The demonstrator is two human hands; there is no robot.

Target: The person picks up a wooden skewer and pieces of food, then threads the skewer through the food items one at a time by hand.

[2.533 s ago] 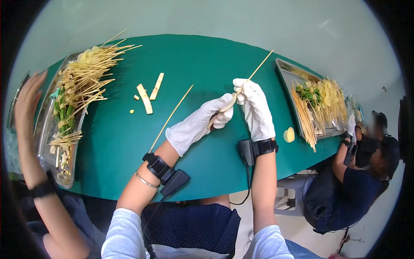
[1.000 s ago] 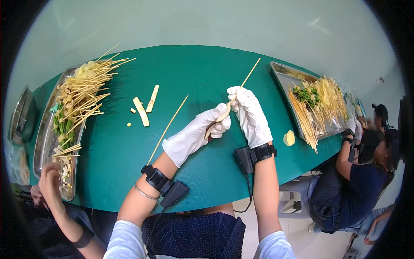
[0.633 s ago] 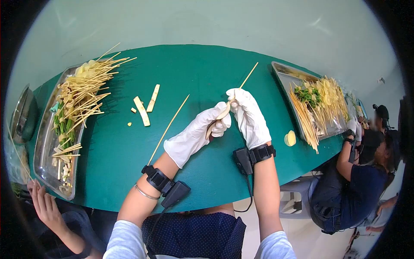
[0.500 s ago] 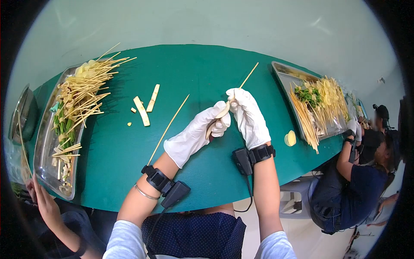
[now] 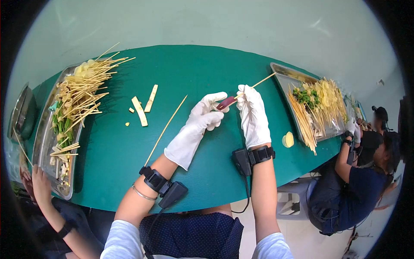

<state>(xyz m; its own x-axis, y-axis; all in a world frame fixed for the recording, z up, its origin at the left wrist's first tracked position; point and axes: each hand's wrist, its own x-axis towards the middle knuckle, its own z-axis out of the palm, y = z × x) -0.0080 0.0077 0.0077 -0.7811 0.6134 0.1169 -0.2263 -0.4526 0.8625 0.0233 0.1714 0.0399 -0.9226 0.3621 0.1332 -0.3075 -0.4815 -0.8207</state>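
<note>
My gloved right hand pinches a thin wooden skewer, which slants up to the right past the fingers. The skewer's lower end meets a dark purplish-red food piece, whose kind I cannot tell. That piece is held between the thumb and fingers of my gloved left hand. Another skewer lies on the green table beside my left forearm. Farther left are pale cut strips with a few small bits around them.
A metal tray of loaded skewers stands at the left, beside a metal bowl. At the right, another tray holds skewers with pale slices and greens. A yellowish round slice lies near it. Co-workers' hands show at both sides.
The skewer in my right hand has tilted further right, and that hand has shifted slightly. My left hand has turned, and the purplish-red piece now shows between the hands where a pale strip showed before.
</note>
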